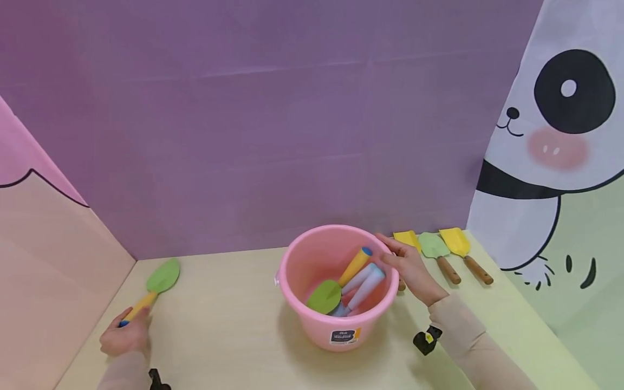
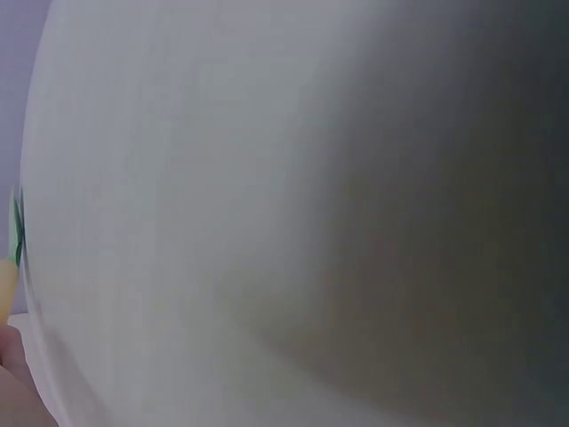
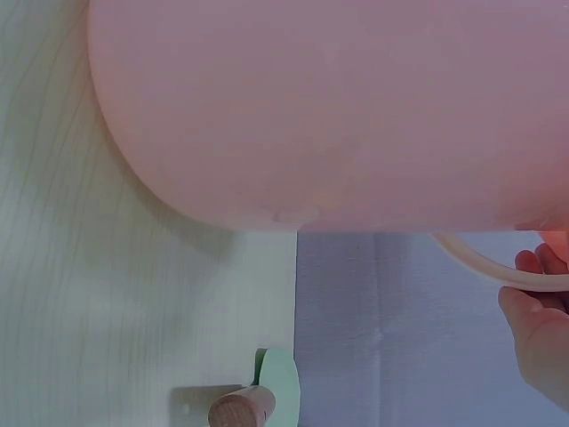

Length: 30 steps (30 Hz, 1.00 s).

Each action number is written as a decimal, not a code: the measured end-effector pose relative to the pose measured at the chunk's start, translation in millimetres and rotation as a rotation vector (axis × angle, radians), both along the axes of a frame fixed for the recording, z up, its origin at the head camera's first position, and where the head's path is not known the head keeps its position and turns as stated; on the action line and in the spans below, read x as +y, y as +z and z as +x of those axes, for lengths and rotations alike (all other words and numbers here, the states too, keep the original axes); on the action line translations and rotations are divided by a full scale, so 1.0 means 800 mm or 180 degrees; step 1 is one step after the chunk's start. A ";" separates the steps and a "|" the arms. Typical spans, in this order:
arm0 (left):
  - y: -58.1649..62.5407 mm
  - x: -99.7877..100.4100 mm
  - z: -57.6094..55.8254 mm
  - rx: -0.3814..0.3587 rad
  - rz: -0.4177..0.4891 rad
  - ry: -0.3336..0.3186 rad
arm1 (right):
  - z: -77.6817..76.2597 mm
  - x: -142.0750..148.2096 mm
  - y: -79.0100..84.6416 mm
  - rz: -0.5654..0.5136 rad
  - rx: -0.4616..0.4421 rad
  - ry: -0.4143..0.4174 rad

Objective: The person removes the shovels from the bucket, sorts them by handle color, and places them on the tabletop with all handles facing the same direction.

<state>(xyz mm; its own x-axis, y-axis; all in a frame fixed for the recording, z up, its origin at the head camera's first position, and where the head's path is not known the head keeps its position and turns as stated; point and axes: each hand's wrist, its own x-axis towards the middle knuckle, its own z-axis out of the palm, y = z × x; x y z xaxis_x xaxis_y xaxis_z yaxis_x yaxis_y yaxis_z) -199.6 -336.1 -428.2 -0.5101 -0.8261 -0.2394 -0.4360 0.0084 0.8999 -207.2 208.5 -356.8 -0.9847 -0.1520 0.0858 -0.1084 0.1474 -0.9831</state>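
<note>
Fingers on our L hand (image 1: 125, 333) are curled round the yellow handle (image 1: 141, 307) of a green shovel (image 1: 163, 276), blade toward the purple backdrop (image 1: 244, 162), out over the L end of the table (image 1: 219, 314). Across to the R hand (image 1: 411, 268): thumb and fingers pinching the edge of the pink bucket (image 1: 317, 327), right of center!

Head cam looks straight inside: another shovel (image 1: 324, 298), green w/ yellow grip, plus two pale blue grips (image 1: 365, 292), all slanting the same way. R wrist cam gets none of that, just the outer wall, but it does catch a curved carry loop (image 3: 489, 265) at our R fingers, which head cam misses. Down low there, a wood grip (image 3: 242, 409) end-on, w/ a green blade (image 3: 283, 391).

L wrist cam? Mostly pale blur; shovel's edge-on at the margin, w/ a bit of our hand, so can't tell the finger pose from it.

Head cam, far R: yellow scoop (image 1: 455, 242), pale green shovel (image 1: 434, 246), second yellow scoop (image 1: 408, 239) partly behind our R hand.
</note>
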 end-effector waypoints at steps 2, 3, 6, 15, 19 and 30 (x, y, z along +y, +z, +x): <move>-0.003 -0.003 -0.002 -0.0037 -0.0009 -0.0043 | 0.000 0.000 -0.001 0.0012 -0.0014 0.0011; -0.004 -0.004 -0.003 -0.0038 -0.0017 -0.0055 | 0.001 0.000 -0.001 0.0025 -0.0011 0.0018; -0.006 -0.006 -0.007 -0.0036 -0.0009 -0.0103 | 0.000 0.001 -0.002 0.0031 0.0023 0.0008; -0.016 0.000 -0.011 -0.0032 0.0053 -0.0013 | -0.002 0.000 -0.004 0.0040 0.0044 0.0040; -0.024 -0.002 -0.014 -0.0056 0.0016 0.0124 | -0.003 -0.001 -0.003 0.0041 0.0036 0.0033; -0.028 -0.011 -0.020 -0.0039 -0.0233 -0.0002 | -0.004 0.002 -0.005 0.0057 0.0050 0.0013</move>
